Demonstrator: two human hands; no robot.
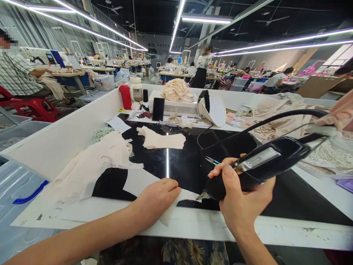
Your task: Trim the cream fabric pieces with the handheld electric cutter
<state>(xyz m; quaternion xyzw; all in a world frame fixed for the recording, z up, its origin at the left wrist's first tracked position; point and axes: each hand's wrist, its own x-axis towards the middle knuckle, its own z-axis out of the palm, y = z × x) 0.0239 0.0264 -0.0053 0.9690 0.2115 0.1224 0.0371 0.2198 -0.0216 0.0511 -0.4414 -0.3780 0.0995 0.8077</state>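
My right hand (245,198) is wrapped round a black corded handheld power tool (264,162). Its narrow metal tip (203,195) points down-left and meets, or nearly meets, the end of a white fabric piece (149,180). Fingers curled together, my left hand (158,200) grips that piece near the table's front edge. Small snips (211,160) with a blue part show beside my right fingertips; whether they are held or lie on the table I cannot tell. Both hands are over a glossy black work surface (154,162).
Cream fabric pieces (93,162) are heaped at the left, with a small stack (162,140) beyond. A phone (158,109), a red cup (125,96) and a white vented box (176,106) line the back. The tool's black cord (264,119) arches at the right, beside more fabric (278,114).
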